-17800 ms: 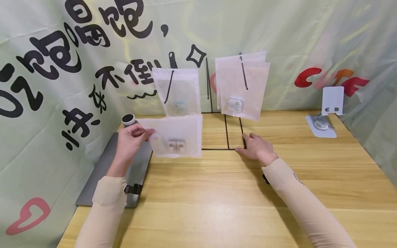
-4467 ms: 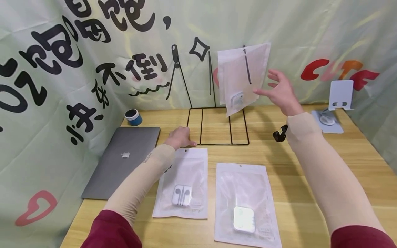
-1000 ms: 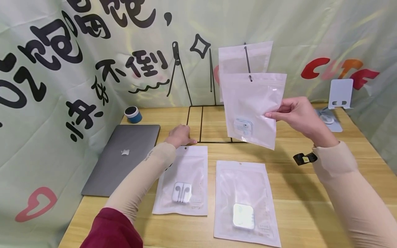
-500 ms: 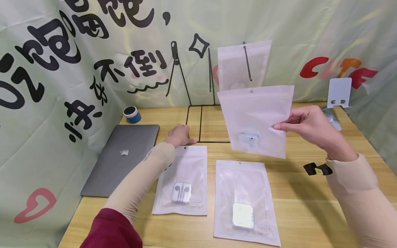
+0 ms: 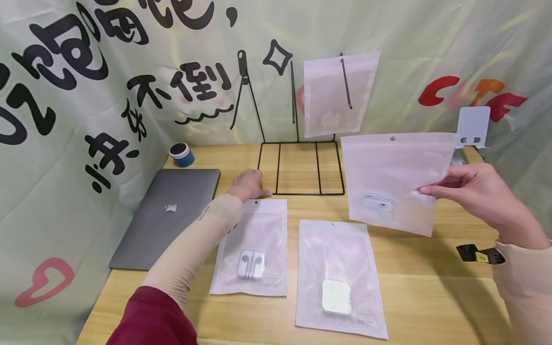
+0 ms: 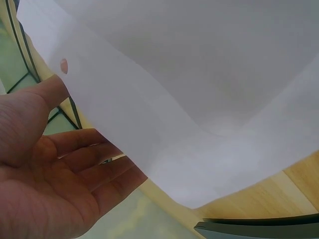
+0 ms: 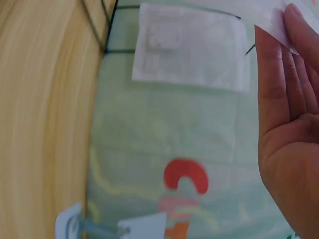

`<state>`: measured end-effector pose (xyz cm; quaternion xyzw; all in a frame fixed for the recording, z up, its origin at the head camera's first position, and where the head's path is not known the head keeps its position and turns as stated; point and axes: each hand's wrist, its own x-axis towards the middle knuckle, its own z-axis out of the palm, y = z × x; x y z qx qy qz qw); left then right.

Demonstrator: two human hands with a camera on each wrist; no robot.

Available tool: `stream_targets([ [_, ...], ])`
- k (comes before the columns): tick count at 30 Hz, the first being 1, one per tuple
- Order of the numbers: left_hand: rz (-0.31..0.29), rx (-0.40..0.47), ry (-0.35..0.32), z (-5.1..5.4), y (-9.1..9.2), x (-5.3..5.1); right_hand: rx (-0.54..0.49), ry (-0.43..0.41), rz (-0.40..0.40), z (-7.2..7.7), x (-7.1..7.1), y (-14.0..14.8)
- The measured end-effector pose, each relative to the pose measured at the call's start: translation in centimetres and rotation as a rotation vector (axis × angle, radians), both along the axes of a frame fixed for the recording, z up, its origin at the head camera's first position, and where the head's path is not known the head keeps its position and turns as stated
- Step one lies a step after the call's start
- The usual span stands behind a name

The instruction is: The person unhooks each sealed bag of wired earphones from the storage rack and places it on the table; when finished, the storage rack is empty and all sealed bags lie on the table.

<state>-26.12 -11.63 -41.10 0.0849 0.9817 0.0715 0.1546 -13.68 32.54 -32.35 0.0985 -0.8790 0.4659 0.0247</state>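
My right hand (image 5: 483,194) pinches the right edge of a white zip bag (image 5: 384,167) between thumb and fingers, above the table right of the wire display rack (image 5: 302,194). A pale earphone case shows through the bag's lower part. My left hand (image 5: 247,186) rests at the rack's front left corner, its thumb along the front wire; the left wrist view shows the fingers (image 6: 82,149) fairly straight. Another bag (image 5: 323,91) hangs on the rack's right hook. Two more bags, one with boxed earphones (image 5: 251,264) and one with a white case (image 5: 337,297), lie flat in front.
A closed grey laptop (image 5: 168,225) lies at the left, with a blue jar (image 5: 181,154) behind it. A white phone stand (image 5: 473,125) stands at the back right. The rack's left hook (image 5: 243,64) and middle hook hold no bag. A printed cloth hangs behind the table.
My right hand has slid the front bag off the right hook and brought it right and lower. The left hand stays at the rack corner. Earlier, bags hung on the left hook too.
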Motion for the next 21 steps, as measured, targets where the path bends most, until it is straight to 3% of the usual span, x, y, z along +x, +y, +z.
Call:
stream_targets([
  [5, 0.0, 0.0, 0.002, 0.0, -0.1, 0.0, 0.035, -0.047, -0.058, -1.0, 0.6, 2.8],
  [11, -0.001, -0.011, 0.006, 0.2, -0.2, -0.2, -0.003, -0.119, -0.115, -2.1, 0.5, 5.9],
  [16, 0.002, -0.01, 0.005, 0.3, -0.2, -0.1, 0.016, -0.193, -0.154, -3.2, -0.7, 7.3],
  [21, -0.005, -0.006, 0.002, 0.0, -0.1, -0.1, 0.032, -0.262, -0.157, -4.4, -3.1, 7.9],
])
